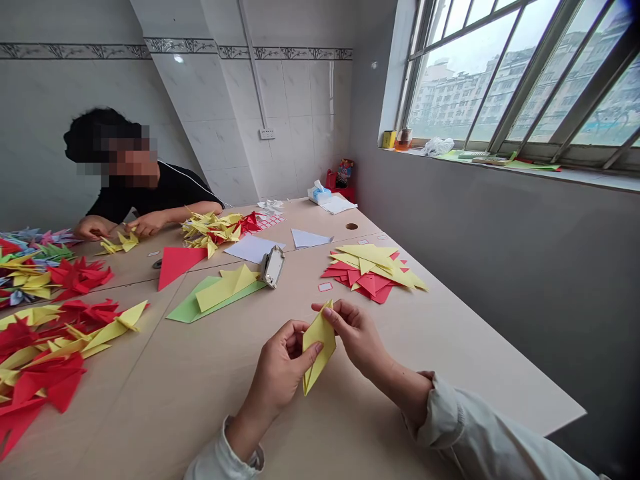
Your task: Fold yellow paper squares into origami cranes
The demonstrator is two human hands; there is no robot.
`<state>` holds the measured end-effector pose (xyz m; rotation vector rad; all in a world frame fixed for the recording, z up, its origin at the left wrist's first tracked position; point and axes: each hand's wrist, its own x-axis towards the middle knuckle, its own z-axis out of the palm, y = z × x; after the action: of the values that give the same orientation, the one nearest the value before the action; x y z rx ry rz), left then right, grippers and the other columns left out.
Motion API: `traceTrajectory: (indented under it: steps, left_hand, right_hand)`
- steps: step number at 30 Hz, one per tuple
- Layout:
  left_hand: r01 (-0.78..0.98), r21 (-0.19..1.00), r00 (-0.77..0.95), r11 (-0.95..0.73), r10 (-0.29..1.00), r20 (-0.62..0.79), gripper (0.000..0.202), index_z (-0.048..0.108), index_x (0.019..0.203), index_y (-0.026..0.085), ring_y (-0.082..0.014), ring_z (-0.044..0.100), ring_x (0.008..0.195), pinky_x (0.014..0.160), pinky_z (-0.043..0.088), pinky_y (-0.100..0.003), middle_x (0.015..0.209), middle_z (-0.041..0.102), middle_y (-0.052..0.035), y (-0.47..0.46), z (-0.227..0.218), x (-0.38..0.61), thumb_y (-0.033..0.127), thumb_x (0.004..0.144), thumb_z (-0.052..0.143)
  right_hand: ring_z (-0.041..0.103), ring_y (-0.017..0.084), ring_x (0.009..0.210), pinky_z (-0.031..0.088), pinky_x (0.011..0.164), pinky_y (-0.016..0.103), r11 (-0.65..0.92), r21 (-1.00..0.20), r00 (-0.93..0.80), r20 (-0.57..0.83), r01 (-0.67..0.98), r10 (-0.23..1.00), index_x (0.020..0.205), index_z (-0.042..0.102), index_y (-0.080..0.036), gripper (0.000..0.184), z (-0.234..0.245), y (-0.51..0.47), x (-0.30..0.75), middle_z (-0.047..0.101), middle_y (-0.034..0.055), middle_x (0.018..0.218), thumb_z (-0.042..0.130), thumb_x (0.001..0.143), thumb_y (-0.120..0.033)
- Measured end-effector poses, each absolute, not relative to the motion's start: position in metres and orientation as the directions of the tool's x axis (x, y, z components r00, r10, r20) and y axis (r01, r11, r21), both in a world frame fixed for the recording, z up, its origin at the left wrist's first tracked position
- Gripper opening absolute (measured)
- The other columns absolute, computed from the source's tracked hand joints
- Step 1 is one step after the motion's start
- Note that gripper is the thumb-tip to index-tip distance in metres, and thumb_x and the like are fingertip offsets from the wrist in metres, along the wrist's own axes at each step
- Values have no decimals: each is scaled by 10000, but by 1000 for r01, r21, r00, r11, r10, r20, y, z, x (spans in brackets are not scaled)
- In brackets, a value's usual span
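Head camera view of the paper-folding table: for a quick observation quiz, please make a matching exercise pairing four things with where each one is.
Things:
1. Folded yellow paper
2. Green paper sheet
3. Tissue box
4. Small yellow box

Places:
A. On the window sill
B. Held between the left hand and right hand
C. At the far end of the table
D. Under yellow paper pieces

Pairs: 1-B, 2-D, 3-C, 4-A
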<state>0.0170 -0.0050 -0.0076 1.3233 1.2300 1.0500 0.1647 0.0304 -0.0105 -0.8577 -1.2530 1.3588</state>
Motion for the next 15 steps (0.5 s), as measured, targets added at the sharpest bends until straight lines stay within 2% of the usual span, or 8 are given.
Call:
traceTrajectory:
  steps: [3, 5, 9, 12, 15]
  left_hand:
    - [79, 996, 49, 42, 998, -46, 368, 509, 979, 200, -123, 549, 556, 516, 419, -198, 604, 607, 36, -4, -9, 17, 358, 707, 700]
    - [30, 997, 43, 73, 996, -74, 383, 514, 973, 193, -124, 550, 552, 510, 414, -195, 595, 610, 34, -3, -10, 17, 373, 697, 709]
    - [-14, 997, 75, 78, 994, -76, 290, 604, 848, 148, -141, 560, 667, 613, 448, -225, 727, 639, -30, -4, -10, 19, 424, 764, 632]
    - [-51, 995, 56, 83, 995, -80, 309, 631, 783, 133, -128, 508, 626, 589, 437, -224, 671, 582, -17, -5, -10, 20, 441, 784, 602]
    - [-88, 994, 16, 72, 997, -70, 304, 620, 717, 130, -104, 445, 573, 543, 404, -204, 609, 509, 9, -6, -9, 23, 429, 772, 620]
  right_hand:
    - [620, 231, 904, 430, 613, 266, 120, -971, -191, 160, -206, 968, 677, 498, -191, 305, -12, 32, 165, 623, 49, 776, 573, 830, -445]
    - [615, 233, 914, 429, 628, 272, 148, -970, -185, 184, -194, 965, 681, 490, -197, 294, -11, 32, 166, 630, 55, 793, 568, 835, -435]
    - [594, 256, 992, 421, 629, 275, 241, -963, -166, 258, -118, 952, 688, 485, -205, 266, -8, 27, 166, 640, 80, 820, 544, 858, -401]
    - [600, 263, 978, 429, 641, 287, 274, -957, -180, 288, -97, 941, 704, 488, -204, 251, -5, 23, 166, 653, 107, 901, 541, 861, -391]
    - [622, 238, 867, 432, 642, 299, 254, -960, -182, 273, -121, 945, 725, 501, -196, 254, -5, 22, 165, 647, 128, 1022, 534, 863, -407]
